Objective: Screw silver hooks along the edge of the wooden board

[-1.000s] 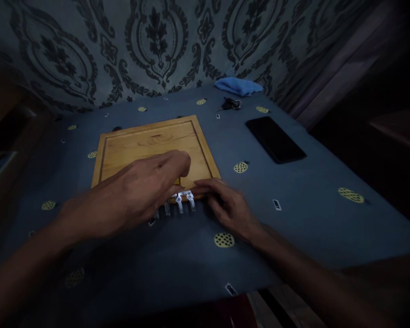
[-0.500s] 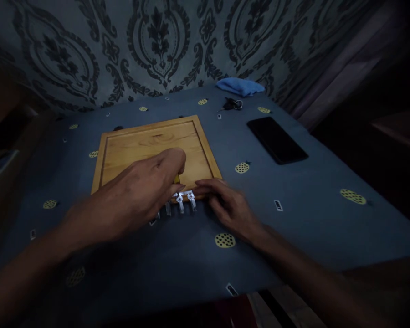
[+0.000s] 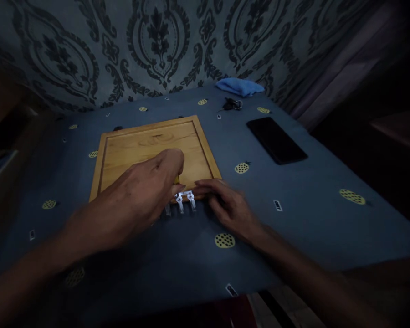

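Note:
A wooden tray [image 3: 140,141] lies on a table covered with a blue dotted cloth [image 3: 307,214]. A small clear plastic piece with several prongs [image 3: 182,202] sits at the tray's near edge. My left hand [image 3: 140,196] hovers over that edge with fingers curled and pinched on a small yellow thing [image 3: 176,179] that is mostly hidden. My right hand [image 3: 225,205] rests on the cloth just right of the clear piece, its fingers pressed against the tray's near right corner and the piece.
A black phone [image 3: 276,139] lies face down to the right of the tray. A folded blue cloth [image 3: 239,86] and a small dark bunch of keys [image 3: 231,105] sit at the back by the patterned wall. The table's near edge drops off in front.
My left hand has shifted slightly left and toward me over the tray's near edge. The right hand and the clear piece have stayed nearly still.

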`<state>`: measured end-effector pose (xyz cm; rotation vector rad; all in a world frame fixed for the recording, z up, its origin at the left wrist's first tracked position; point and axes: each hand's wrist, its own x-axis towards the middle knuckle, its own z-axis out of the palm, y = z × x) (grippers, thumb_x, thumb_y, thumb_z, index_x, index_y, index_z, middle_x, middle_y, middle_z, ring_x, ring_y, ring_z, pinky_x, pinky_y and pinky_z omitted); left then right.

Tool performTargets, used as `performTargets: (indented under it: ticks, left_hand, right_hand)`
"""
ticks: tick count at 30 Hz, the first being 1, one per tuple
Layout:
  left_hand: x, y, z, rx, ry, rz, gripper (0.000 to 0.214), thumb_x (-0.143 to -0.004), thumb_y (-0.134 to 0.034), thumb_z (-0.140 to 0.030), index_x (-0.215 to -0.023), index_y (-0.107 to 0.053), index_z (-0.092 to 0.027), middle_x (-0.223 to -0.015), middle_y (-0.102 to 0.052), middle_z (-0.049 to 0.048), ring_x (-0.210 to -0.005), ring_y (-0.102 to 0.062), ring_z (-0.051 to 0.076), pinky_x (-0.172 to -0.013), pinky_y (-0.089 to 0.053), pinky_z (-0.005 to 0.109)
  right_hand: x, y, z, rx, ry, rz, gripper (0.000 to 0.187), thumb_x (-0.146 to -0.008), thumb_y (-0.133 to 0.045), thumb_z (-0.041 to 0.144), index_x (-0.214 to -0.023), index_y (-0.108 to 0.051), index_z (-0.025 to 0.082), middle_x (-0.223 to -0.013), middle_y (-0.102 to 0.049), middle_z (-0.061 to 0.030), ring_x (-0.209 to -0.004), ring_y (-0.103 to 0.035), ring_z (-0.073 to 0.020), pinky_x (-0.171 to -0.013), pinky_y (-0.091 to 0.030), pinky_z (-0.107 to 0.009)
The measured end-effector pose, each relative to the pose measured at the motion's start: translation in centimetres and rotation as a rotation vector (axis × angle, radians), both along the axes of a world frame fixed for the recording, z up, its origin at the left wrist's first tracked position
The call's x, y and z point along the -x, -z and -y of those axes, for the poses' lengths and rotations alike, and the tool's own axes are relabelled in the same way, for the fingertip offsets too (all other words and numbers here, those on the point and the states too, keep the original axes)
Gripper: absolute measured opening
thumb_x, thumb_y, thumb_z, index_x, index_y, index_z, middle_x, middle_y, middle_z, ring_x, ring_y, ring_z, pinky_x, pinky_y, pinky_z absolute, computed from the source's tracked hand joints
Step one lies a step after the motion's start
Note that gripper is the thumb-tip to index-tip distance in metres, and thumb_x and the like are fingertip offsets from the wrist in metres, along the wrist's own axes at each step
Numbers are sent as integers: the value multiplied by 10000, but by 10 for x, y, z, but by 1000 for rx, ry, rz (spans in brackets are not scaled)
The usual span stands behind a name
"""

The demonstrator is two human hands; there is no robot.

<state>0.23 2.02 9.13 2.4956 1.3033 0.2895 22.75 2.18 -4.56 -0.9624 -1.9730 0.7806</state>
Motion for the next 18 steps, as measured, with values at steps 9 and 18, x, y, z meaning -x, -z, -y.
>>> performTargets:
  ticks: [9,18]
  left_hand:
    - [8,-9,-1,-72,-35,54,147,-1002,-457,-399,-969,-465,-257,-785,-553,-6,-638,-537,166,-525,-373,289]
    - [9,-17,7,-3,4,48,165,-1005,-454,-418,-987,-502,-262,-773,-572,-20,-581,-523,145,-474,-357,262]
  right_hand:
    - [-1,3,-1,-37,0,-14,428,-896,-447,46,-1253,-569,248,-1042,-774,-42,-1035,-710,-214,-910,-567,-449]
    - [0,1,0,-26,-2,-8,433,-892,-448,25,-1249,-558,245,-1046,-766,-39,-1016,-708,-200,-900,-569,-409]
